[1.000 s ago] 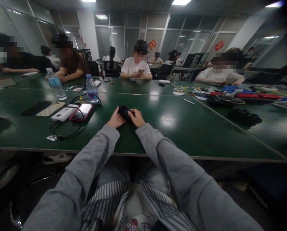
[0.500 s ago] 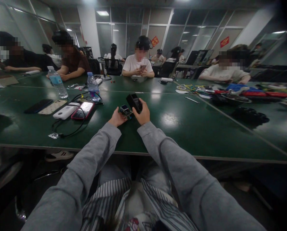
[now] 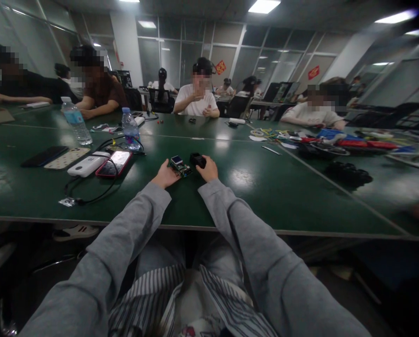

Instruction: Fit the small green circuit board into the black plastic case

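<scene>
My left hand (image 3: 166,175) holds a green circuit board (image 3: 181,168) with a small screen on its upper part. The fingers lie under the board and the thumb rests at its left edge. Just to the right, my right hand (image 3: 209,170) grips a black plastic casing (image 3: 197,160) from its right side, low over the green table (image 3: 237,201). Board and casing are close together, with a narrow gap between them. Whether the casing touches the table I cannot tell.
Left of my hands lie a red-edged phone (image 3: 113,164), a white power bank (image 3: 88,164) with a black cable, and two more phones. Two water bottles (image 3: 130,128) stand behind them. Tangled cables (image 3: 321,140) and a black object (image 3: 349,173) lie right. Several people sit around.
The casing has turned and come down beside the board. My left hand has opened out more under the board, showing more of it. The view has shifted slightly.
</scene>
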Available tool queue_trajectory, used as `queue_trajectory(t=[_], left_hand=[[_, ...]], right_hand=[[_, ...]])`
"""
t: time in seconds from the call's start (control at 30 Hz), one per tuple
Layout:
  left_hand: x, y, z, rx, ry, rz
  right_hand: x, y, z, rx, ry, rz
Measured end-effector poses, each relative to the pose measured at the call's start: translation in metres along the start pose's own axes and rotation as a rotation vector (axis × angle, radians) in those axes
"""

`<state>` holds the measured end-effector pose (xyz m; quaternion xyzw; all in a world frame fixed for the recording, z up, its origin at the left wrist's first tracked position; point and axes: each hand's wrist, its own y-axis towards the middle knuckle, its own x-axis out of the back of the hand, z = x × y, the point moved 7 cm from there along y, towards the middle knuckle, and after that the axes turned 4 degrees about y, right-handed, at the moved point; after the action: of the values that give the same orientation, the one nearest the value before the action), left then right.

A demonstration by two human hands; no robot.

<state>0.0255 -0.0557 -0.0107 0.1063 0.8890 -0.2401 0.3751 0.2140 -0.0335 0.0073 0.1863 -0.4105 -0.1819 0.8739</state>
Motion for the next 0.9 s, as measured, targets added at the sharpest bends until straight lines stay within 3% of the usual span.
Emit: queue_trajectory(t=[0.33, 0.57, 0.9], left_hand=[[-0.0045, -0.0049, -0.0007, -0.017, 0.018, 0.026], [-0.0083, -0.0079, -0.001, -0.019, 0.025, 0.046], [-0.0043, -0.0028, -0.0008, -0.025, 0.013, 0.033]], right_hand=[[0.0011, 0.0, -0.0046, -0.084, 0.048, -0.033], [-0.004, 0.001, -0.0043, -0.008, 0.147, -0.018], [-0.005, 0.0025, -0.0061, -0.021, 0.118, 0.005]])
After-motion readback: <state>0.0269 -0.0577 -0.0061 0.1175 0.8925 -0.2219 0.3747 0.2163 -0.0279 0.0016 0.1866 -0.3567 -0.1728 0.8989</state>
